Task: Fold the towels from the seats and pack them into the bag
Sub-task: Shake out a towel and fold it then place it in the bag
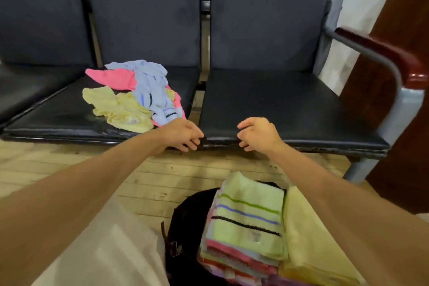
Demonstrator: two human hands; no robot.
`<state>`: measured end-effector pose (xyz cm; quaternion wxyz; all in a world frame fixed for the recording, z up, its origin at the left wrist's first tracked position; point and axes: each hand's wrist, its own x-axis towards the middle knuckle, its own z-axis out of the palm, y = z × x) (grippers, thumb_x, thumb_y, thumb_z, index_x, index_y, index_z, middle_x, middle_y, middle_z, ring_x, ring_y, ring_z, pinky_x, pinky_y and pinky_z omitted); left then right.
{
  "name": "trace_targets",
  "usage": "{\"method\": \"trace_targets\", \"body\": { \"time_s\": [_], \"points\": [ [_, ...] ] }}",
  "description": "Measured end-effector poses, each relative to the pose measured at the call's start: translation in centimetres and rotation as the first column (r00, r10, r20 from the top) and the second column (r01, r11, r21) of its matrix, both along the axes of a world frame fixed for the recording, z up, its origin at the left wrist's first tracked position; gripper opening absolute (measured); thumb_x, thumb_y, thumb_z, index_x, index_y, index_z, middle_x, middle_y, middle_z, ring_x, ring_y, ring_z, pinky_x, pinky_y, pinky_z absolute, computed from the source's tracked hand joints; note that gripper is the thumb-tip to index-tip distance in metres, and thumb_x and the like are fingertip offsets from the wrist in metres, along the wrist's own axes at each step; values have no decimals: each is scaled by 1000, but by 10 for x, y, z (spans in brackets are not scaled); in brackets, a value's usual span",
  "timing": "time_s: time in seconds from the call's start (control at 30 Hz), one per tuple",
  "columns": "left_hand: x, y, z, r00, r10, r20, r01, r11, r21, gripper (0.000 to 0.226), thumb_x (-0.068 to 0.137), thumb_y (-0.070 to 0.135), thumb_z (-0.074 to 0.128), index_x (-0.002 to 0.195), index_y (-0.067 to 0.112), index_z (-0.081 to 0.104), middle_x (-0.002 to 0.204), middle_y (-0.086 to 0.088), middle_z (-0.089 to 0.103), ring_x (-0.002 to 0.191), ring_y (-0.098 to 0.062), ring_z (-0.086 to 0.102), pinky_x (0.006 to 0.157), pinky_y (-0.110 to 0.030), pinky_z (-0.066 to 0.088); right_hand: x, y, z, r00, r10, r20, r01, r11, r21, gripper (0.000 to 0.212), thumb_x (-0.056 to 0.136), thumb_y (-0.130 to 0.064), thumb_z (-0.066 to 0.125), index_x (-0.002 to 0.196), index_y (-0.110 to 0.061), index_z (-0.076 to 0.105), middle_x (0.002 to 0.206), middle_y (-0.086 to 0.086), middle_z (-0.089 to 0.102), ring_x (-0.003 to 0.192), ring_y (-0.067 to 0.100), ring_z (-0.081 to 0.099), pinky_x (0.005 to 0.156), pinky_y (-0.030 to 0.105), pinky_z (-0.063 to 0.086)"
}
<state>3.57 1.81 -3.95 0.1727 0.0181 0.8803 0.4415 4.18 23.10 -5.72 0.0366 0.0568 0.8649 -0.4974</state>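
A loose heap of towels lies on the middle seat (69,111): a pink towel (111,78), a light blue towel (153,90) and a yellow towel (120,109). My left hand (183,133) hovers at the heap's near right edge, fingers loosely curled, holding nothing. My right hand (257,133) hangs over the front edge of the right seat (290,104), also loosely curled with nothing in it. At the bottom, an open dark bag (183,223) holds a stack of folded towels topped by a green striped towel (248,213), with a pale yellow folded towel (306,239) beside it.
A row of dark padded seats runs across the view, with a grey metal armrest topped in red-brown wood (376,49) at the right end. A brown wooden panel (399,100) stands further right. Pale wood flooring (58,162) lies between seats and bag.
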Motion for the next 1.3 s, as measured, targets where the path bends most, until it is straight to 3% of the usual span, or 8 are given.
{"method": "trace_targets", "body": {
  "time_s": [0.27,0.4,0.53,0.63,0.83,0.97,1.13,1.3],
  "points": [
    [-20,-66,-13,908,371,-193,-363,929,76,15,89,7,51,98,10,62,84,-7,64,72,-19,61,59,-25,43,-70,-83,-6,975,154,-163,-138,985,108,20,90,-19,65,109,-14,69,100,3,72,98,17,64,81,23,45],
    [-24,-89,-13,817,553,-162,-521,829,201,18,90,17,52,108,18,54,92,1,60,91,-21,64,68,-29,47,-99,-131,-15,926,275,-257,-239,957,165,29,90,-27,66,115,-13,67,99,1,67,90,12,58,84,24,46],
    [-25,-89,-16,802,596,-50,-564,781,268,37,92,21,54,125,16,37,99,-4,59,102,-23,61,89,-37,49,-127,-162,-25,865,498,-61,-403,762,507,58,72,-77,54,112,-36,62,107,4,53,108,27,47,99,40,39],
    [-29,-93,-16,781,625,11,-596,739,313,38,94,20,52,128,12,38,101,-6,61,100,-23,62,90,-37,49,-134,-169,-26,856,517,-26,-403,698,592,32,85,-57,59,101,-30,67,98,3,47,104,26,44,100,40,35],
    [-30,-84,-13,778,629,-8,-590,735,334,28,93,16,48,119,6,48,89,-4,60,93,-24,62,84,-36,49,-136,-174,-16,907,357,-222,-249,882,399,27,90,-25,61,70,-9,70,74,6,63,78,20,55,79,38,46],
    [-25,-69,0,759,651,-8,-576,676,460,13,91,7,46,97,5,57,88,-12,57,79,-23,57,73,-34,45,-138,-161,21,958,73,-279,-120,980,-156,29,95,-16,50,66,-19,52,71,-3,50,67,11,44,62,29,36],
    [-24,-48,13,774,633,20,-532,632,564,15,95,9,42,84,9,52,91,-14,56,79,-23,60,73,-30,49,-128,-125,75,992,-114,51,100,477,-873,24,91,-7,45,85,-9,68,82,10,69,76,23,66,71,32,54],
    [-31,-2,25,829,516,216,-498,504,705,36,101,25,40,132,6,45,116,-15,58,103,-28,62,87,-34,48,-111,-75,98,983,-102,155,156,0,-988,35,99,-13,36,127,-9,58,120,9,64,110,26,62,98,37,49]
  ]
}}
